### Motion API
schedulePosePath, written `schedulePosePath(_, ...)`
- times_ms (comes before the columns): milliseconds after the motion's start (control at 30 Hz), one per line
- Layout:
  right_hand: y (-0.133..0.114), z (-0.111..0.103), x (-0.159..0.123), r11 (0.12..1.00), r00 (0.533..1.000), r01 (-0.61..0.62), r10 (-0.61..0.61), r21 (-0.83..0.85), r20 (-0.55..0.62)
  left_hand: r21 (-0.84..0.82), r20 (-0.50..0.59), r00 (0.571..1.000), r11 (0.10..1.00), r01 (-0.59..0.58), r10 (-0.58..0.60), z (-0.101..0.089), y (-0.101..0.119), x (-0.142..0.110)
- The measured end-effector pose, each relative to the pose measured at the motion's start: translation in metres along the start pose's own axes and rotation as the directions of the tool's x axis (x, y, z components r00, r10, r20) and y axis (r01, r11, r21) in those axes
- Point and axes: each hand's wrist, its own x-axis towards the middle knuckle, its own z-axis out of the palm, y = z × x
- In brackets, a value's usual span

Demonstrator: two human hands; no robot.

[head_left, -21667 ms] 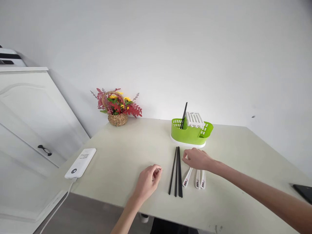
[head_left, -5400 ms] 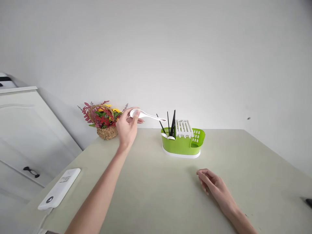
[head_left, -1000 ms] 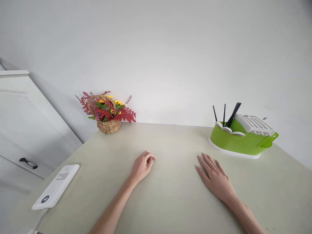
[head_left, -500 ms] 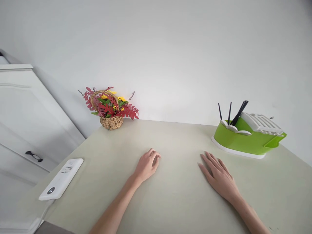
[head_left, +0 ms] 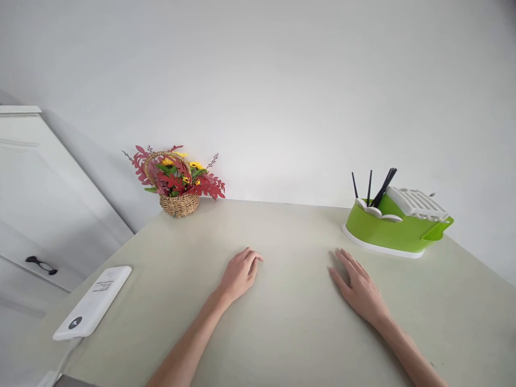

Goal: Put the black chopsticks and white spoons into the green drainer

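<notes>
My left hand (head_left: pixel 241 272) rests palm down on the pale green table (head_left: pixel 290 333), its fingers loosely curled in and the thumb close to the index finger. Nothing shows in it. To the right, my right hand (head_left: pixel 360 287) lies nearly flat on the tabletop, fingers stretched out and thumb apart, holding nothing. Just beyond its fingertips, not touched, stands a green, boat-shaped desk organizer (head_left: pixel 379 234) with a white base and a white slatted top. Several thin black sticks (head_left: pixel 382 188) stand in its open part.
A wicker basket (head_left: pixel 179 206) of red leaves and yellow flowers stands at the back left by the wall. A white power bank-like device (head_left: pixel 94 303) with a cable lies at the left edge. Beside the table is a white cabinet (head_left: pixel 52 199) with a black handle (head_left: pixel 41 265).
The view has turned slightly, so the organizer, basket and white device appear farther left. The right hand's fingers look closer together. My left hand keeps its curled pose.
</notes>
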Motion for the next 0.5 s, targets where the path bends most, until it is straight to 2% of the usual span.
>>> schedulePosePath(67,0.007,-0.008,0.001,0.996,0.997,-0.043,0.048,0.079,-0.06,-0.004,-0.006,1.0,1.0,-0.001,0.001,0.001,-0.001,0.0)
schedulePosePath(133,0.02,-0.022,0.004,0.981,0.98,-0.126,0.146,0.149,-0.135,-0.008,-0.005,1.0,1.0,-0.001,0.001,0.001,-0.001,-0.001)
schedulePosePath(233,0.051,-0.053,0.013,0.936,0.905,-0.292,0.337,0.198,-0.258,-0.004,0.004,1.0,1.0,-0.005,0.005,0.0,-0.002,-0.001)
schedulePosePath(333,0.087,-0.084,0.029,0.927,0.849,-0.356,0.372,0.116,-0.374,-0.001,-0.005,1.0,1.0,-0.001,0.001,0.0,-0.002,-0.002)
schedulePosePath(400,0.107,-0.096,0.04,0.935,0.864,-0.355,0.332,0.012,-0.378,-0.006,-0.012,1.0,1.0,0.002,-0.002,0.0,-0.003,-0.002)
schedulePosePath(500,0.127,-0.1,0.053,0.948,0.928,-0.294,0.253,-0.123,-0.273,-0.012,-0.015,1.0,1.0,0.002,-0.003,0.0,-0.002,-0.002)
